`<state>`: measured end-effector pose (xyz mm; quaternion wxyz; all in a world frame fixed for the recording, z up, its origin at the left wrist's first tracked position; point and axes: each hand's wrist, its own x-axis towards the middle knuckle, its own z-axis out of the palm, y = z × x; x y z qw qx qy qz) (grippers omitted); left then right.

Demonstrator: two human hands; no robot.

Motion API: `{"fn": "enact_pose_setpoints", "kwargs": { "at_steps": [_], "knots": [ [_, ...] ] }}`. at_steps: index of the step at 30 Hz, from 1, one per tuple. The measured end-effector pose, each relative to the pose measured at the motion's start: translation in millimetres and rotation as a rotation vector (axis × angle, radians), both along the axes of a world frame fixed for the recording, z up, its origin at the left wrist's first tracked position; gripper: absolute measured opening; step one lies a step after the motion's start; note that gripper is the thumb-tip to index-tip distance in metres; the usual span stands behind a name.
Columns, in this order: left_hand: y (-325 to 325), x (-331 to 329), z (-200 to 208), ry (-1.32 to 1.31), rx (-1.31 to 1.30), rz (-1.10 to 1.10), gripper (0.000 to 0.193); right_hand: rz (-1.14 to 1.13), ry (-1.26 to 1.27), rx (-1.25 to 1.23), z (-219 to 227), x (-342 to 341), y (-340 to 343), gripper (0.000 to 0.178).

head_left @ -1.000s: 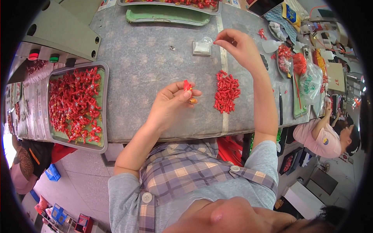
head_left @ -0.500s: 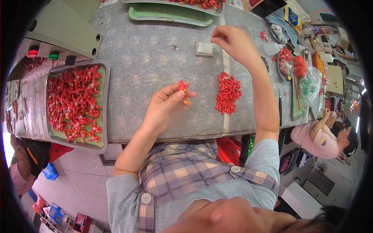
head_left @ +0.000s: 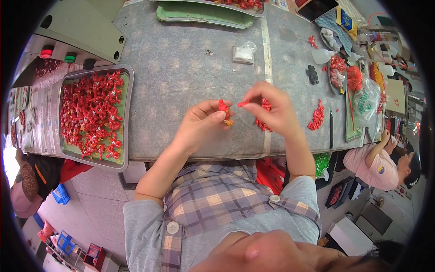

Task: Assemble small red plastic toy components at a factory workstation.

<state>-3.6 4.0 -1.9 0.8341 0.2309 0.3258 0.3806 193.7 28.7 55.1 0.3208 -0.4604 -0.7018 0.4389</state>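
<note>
My left hand is closed on a small red plastic figure with yellow-gold bits at its lower end, held above the table. Just right of it, my right hand pinches a small red plastic piece between thumb and fingertips. A narrow gap separates piece and figure. Partly hidden behind the right hand lies a pile of small red pieces. Another red heap lies farther right. Beyond the hands sits a small square white pad with a clear rounded thing at its far edge.
A metal tray of red figures stands at the left, below a grey machine with buttons. At the far edge are a green tray and another tray of red parts. A black pen-like tool, bottles and bags lie right; a person sits beyond.
My right hand has come back from beside the white pad toward my left hand, carrying the small red piece. The right-hand heap, hidden by my forearm before, now shows.
</note>
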Motion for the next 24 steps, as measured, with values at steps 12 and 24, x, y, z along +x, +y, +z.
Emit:
{"fn": "enact_pose_setpoints", "kwargs": {
  "at_steps": [12, 24],
  "knots": [
    [-6.4, 9.5, -1.8, 0.054, 0.092, -0.039, 0.017, -0.066, 0.116, -0.030, -21.7, -0.2, -25.6, 0.010],
    [-14.0, 3.7, 0.9, 0.562, 0.508, -0.070, 0.020, 0.005, -0.259, 0.578, -40.5, 5.1, -39.4, 0.015]
  ]
}}
